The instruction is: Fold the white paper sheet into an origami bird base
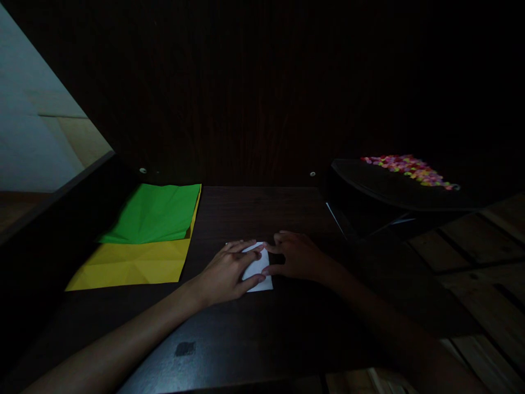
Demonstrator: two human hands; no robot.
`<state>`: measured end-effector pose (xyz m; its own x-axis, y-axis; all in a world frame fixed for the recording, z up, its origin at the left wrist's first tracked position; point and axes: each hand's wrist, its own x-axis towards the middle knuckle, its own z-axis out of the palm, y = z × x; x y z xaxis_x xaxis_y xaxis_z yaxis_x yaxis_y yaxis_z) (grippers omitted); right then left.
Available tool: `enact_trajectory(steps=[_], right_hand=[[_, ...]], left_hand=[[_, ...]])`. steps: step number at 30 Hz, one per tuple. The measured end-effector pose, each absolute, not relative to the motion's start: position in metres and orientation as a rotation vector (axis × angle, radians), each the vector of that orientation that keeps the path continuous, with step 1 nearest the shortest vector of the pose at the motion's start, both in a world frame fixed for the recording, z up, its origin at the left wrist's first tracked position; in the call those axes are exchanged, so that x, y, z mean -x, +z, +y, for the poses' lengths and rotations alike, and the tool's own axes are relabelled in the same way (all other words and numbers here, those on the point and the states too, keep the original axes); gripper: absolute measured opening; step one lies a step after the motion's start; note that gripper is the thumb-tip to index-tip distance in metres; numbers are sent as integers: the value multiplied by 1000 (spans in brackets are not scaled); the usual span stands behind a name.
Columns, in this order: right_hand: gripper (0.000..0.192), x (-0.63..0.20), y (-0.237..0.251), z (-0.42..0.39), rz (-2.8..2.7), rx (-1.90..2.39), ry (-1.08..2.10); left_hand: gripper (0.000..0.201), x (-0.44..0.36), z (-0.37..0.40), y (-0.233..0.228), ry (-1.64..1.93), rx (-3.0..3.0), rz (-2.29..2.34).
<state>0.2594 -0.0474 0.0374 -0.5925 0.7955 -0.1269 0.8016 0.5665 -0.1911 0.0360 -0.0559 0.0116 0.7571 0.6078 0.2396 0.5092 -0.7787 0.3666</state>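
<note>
A small piece of white paper [257,267], seemingly folded, lies on the dark wooden tabletop [246,213]. My left hand [227,271] rests over its left part, fingers spread and pressing on it, and hides that side. From the right, my right hand [297,256] touches the paper's edge with thumb and index fingertip, which are apart from each other; its other fingers are curled. Left of my hands lies a green paper sheet [158,213] on top of a yellow paper sheet [135,262]; both carry crease lines.
A dark upright panel [246,98] rises behind the tabletop. At the right, a dark curved surface [381,189] carries a string of small multicoloured pieces [410,168]. Wooden slats [484,290] show at the lower right. A raised side board [57,191] borders the left. The light is dim.
</note>
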Motion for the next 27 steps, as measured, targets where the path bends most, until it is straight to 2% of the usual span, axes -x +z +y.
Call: enact_trajectory(steps=[12, 19, 27], right_hand=[[75, -263, 34, -48, 2762, -1391, -414], [72, -262, 37, -49, 2747, -1392, -456], [86, -261, 33, -47, 2718, -1357, -431]], left_hand=[[63, -37, -59, 8, 478, -2656, 942], [66, -37, -59, 5, 516, -2680, 925], [78, -36, -60, -1, 353, -2700, 917]])
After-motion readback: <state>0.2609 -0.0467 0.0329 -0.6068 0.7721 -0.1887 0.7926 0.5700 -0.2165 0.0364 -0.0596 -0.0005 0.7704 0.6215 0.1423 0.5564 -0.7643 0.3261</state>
